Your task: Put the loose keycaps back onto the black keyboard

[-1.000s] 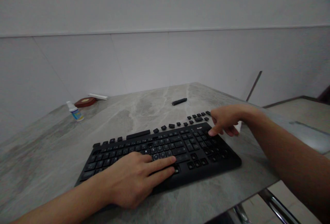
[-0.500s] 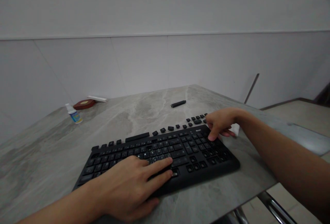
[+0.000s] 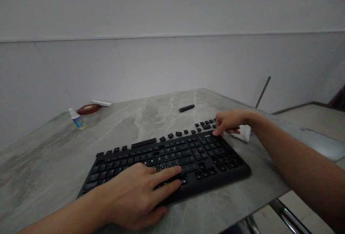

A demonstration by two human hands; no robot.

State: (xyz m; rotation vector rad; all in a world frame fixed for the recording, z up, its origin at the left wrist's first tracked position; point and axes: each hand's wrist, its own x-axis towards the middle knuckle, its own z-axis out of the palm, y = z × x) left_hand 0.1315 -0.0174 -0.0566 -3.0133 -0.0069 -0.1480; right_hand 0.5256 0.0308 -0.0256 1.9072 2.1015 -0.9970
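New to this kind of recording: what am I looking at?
There's no robot: a person works bare-handed, filmed by one head-worn camera looking forward and down. A black keyboard lies on a marbled gray tabletop, some key sockets bare, with loose keycaps along its far side. The left hand rests on the keyboard, holding nothing visible. The right hand is at the keyboard's far right corner; I cannot tell whether it holds anything. Something white shows beside it. Farther off are a slim black object, a white bottle and a reddish-brown box.
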